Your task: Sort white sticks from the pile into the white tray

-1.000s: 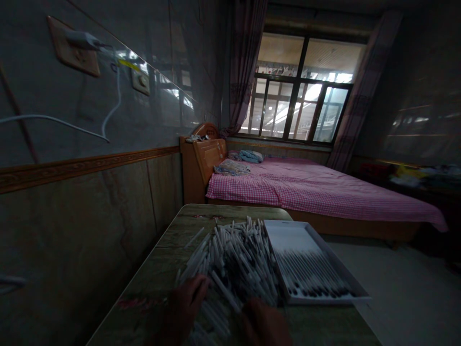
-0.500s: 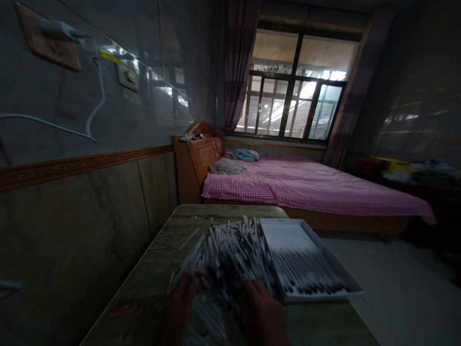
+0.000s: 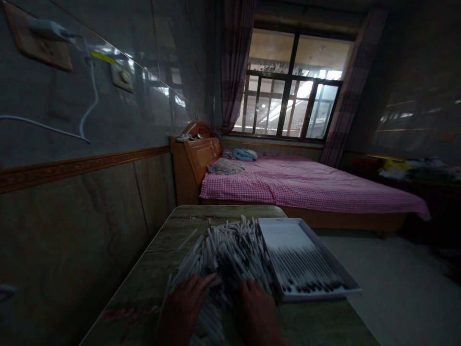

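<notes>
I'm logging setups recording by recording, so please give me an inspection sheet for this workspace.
Surface: wood-patterned table with red floral prints.
Job's things: heaped white pen-like sticks; to their right, a shallow white box holding a row of dark-tipped sticks, its far end bare.
Clutter: one loose stick left of the heap.
Hands: left hand and right hand at the heap's near side; grip unclear in the dimness.
Cables: pale cable from a plugged-in adapter on the left wall.
Surroundings: bed with pink checked cover, wooden headboard, curtained window.
</notes>
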The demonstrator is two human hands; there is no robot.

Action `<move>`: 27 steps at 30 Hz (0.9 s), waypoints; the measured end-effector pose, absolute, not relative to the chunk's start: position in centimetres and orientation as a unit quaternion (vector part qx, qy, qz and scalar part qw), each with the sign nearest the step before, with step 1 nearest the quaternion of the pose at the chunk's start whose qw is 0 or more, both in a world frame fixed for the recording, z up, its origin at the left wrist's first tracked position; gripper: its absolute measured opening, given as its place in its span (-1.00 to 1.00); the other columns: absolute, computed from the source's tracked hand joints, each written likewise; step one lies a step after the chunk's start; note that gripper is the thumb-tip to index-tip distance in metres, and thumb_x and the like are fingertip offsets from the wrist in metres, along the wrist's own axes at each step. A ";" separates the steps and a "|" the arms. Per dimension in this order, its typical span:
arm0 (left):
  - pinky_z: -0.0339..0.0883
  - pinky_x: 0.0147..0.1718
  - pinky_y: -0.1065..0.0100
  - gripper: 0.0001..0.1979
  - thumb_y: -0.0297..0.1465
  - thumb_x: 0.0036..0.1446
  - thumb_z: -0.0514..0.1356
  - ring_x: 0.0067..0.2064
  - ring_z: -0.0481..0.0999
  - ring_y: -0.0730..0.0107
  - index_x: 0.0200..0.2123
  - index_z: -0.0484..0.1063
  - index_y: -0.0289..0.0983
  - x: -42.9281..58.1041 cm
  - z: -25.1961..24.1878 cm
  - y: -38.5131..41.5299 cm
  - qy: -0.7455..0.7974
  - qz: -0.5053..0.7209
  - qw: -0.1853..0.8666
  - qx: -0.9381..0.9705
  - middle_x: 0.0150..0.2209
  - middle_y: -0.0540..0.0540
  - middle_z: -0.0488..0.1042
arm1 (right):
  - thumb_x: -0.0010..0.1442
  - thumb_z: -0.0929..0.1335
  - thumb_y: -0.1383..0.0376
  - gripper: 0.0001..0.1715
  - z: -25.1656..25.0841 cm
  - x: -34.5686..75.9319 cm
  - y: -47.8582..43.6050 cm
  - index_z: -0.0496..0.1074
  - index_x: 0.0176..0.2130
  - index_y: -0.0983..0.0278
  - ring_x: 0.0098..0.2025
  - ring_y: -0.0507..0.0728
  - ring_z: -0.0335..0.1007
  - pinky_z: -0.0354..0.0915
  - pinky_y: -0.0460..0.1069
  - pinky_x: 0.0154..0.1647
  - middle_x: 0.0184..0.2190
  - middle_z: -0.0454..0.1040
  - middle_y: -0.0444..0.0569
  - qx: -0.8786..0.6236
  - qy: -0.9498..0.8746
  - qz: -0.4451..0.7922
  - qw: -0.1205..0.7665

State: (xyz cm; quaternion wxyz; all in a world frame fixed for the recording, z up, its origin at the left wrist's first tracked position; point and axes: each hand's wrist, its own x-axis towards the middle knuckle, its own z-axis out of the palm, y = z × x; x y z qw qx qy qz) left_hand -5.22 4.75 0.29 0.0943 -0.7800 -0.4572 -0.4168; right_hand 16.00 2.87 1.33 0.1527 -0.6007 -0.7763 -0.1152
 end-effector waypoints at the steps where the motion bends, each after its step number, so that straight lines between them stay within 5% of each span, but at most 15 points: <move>1: 0.55 -0.29 0.42 -0.70 -0.21 0.35 0.06 -0.28 0.64 0.40 -0.01 0.56 0.05 -5.2 0.3 4.8 -0.455 -0.412 0.106 -0.782 -0.28 0.06 0.66 | 0.01 0.42 0.62 -0.68 1.3 16.1 2.9 0.52 -0.33 0.22 -0.40 0.22 0.61 0.37 -0.01 -0.54 -0.39 0.61 -0.03 -0.598 -0.775 -0.122 0.165; 7: 0.53 -0.26 0.41 -0.65 -0.28 0.41 -0.04 -0.25 0.65 0.40 -0.03 0.55 -0.04 -6.2 1.0 4.9 -0.431 -0.381 0.158 -0.802 -0.26 0.04 0.67 | -0.05 0.43 0.61 -0.64 1.1 17.3 2.6 0.44 -0.34 0.20 -0.36 0.24 0.54 0.38 0.05 -0.42 -0.41 0.56 -0.07 -0.567 -0.767 -0.157 0.254; 13: 0.52 -0.31 0.40 -0.62 -0.31 0.42 -0.07 -0.28 0.64 0.37 -0.08 0.57 -0.09 -6.4 1.2 4.9 -0.416 -0.392 0.216 -0.791 -0.29 0.03 0.68 | 0.05 0.28 0.67 -0.55 -0.2 18.5 2.5 0.39 -0.22 0.17 -0.33 0.15 0.51 0.31 -0.03 -0.38 -0.35 0.53 -0.11 -0.529 -0.782 -0.059 0.323; 19: 0.51 -0.27 0.43 -0.64 -0.31 0.41 -0.05 -0.27 0.63 0.40 -0.05 0.56 -0.08 -6.2 1.7 4.7 -0.412 -0.395 0.191 -0.798 -0.30 0.03 0.66 | 0.18 0.23 0.61 -0.55 -0.2 18.8 2.3 0.39 -0.10 0.15 -0.18 0.17 0.45 0.34 -0.02 -0.21 -0.21 0.49 -0.06 -0.494 -0.784 0.051 0.374; 27: 0.54 -0.31 0.40 -0.64 -0.27 0.41 -0.05 -0.28 0.66 0.38 -0.09 0.56 -0.05 -6.1 1.1 4.9 -0.427 -0.422 0.178 -0.780 -0.30 0.03 0.68 | 0.22 0.20 0.56 -0.60 0.0 18.8 2.0 0.39 -0.11 0.14 -0.21 0.18 0.43 0.34 0.00 -0.23 -0.25 0.46 -0.05 -0.472 -0.777 0.058 0.412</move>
